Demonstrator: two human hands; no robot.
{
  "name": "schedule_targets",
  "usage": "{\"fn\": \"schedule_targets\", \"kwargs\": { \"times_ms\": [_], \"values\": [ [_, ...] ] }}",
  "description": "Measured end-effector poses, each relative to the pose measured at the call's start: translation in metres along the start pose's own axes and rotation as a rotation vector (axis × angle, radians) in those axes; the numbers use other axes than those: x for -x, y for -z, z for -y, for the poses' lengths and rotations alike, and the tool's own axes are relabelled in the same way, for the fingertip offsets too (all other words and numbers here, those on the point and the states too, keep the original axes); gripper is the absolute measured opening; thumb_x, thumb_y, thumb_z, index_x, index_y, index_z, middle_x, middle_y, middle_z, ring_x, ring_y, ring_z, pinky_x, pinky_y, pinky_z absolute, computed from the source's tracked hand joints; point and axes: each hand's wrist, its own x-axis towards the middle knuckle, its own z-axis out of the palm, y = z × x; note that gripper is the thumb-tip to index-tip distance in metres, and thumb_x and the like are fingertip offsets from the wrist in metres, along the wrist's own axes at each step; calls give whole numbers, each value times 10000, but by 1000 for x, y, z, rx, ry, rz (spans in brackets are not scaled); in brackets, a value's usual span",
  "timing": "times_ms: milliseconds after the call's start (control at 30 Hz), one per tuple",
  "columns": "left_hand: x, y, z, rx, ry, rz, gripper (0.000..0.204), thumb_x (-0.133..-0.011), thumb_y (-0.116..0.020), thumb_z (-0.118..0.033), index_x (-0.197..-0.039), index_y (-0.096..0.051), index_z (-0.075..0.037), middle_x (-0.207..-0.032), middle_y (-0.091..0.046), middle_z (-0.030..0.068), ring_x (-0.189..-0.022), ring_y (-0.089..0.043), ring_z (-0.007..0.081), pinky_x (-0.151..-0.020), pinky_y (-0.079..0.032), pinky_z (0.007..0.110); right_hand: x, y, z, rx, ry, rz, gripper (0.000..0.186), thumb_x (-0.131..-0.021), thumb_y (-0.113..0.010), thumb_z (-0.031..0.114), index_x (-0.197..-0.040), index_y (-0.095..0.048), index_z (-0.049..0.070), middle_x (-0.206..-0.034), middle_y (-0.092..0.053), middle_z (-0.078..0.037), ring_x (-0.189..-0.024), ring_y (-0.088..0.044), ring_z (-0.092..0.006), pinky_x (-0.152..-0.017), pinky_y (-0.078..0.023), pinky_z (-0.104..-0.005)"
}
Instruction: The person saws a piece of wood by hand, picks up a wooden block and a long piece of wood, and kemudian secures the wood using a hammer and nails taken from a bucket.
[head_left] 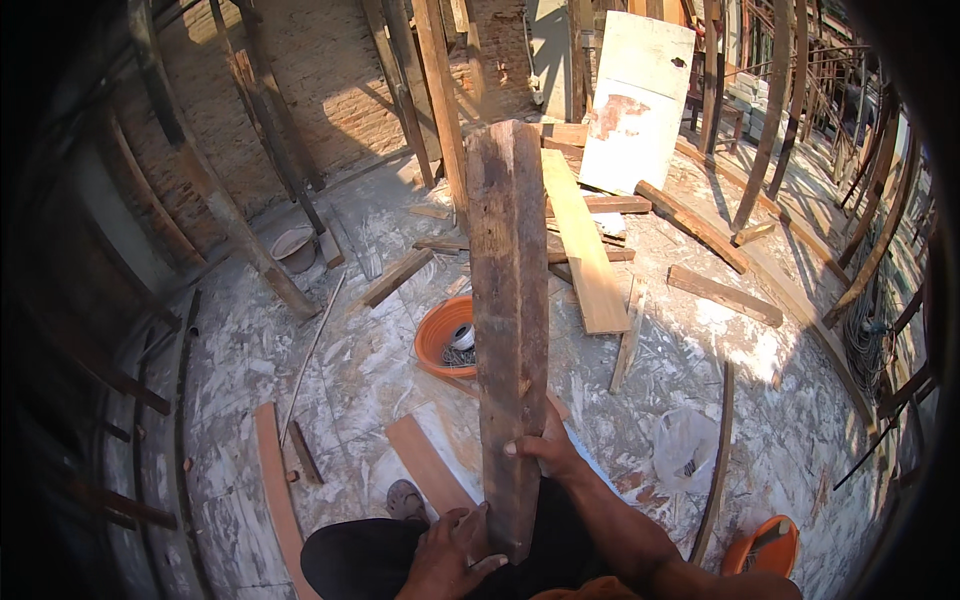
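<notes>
A long, dark, weathered wooden beam [510, 260] rises in front of me, pointing away toward the brick wall. My right hand [548, 447] grips its right side below the middle, the thumb lying across its near face. Lower down, my left hand [450, 553] is closed on the left edge close to the beam's near end; part of its grip is hidden. Just left of the beam, and partly covered by it, sits an orange bucket [432, 335] holding a white roll and what looks like wire or nails. Beneath the beam lies a reddish-brown board [430, 465].
Upright timber props [440, 110] stand ahead and on both sides. A pale plank [585, 240], a white panel [635, 100] and loose timber offcuts [725, 293] lie or lean beyond. Nearer are a plastic bag [687, 447], another orange bucket [762, 550] and a long reddish board [275, 480].
</notes>
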Motion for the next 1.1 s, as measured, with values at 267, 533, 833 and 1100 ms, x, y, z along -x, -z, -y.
{"fn": "schedule_targets", "kwargs": {
  "times_ms": [267, 533, 833, 1100],
  "values": [
    [54, 66, -33, 447, -111, -132, 868, -785, -863, -282, -1527, -476, -52, -1430, -542, 208, -1289, -531, 424, -1115, -412, 491, -28, 1, 65, 628, 173, -65, 1035, -708, -877, 206, -1543, -304, -6, -1407, -528, -199, -1341, -518, -305, -1140, -407, -410],
    [21, 125, 37, 433, 329, -364, 527, -908, -795, -283, -1337, -630, -26, -1170, -647, 113, -1042, -634, 195, -959, -519, 379, -55, 36, 104, 1026, 108, -109, 946, -659, -875, 15, -1494, -430, 47, -1423, -529, -215, -1354, -521, -330, -1145, -431, -410],
    [-76, -201, 231, 116, 981, 97, 1289, -717, -808, -701, -1644, -159, -84, -1616, -219, 299, -1506, -221, 471, -1165, -279, 662, 61, 88, -119, 993, -312, 69, 1024, -674, -943, 188, -1520, -395, 4, -1394, -546, -227, -1341, -524, -346, -1152, -410, -424],
    [-63, -301, 228, 144, 949, -505, 1262, -692, -883, -436, -1651, -133, -102, -1585, -246, 316, -1439, -251, 483, -1174, -205, 641, 123, 74, -188, 612, -674, 224, 970, -822, -867, 323, -1563, -332, -1, -1445, -541, -212, -1337, -543, -290, -1137, -427, -409]
  ]
}}
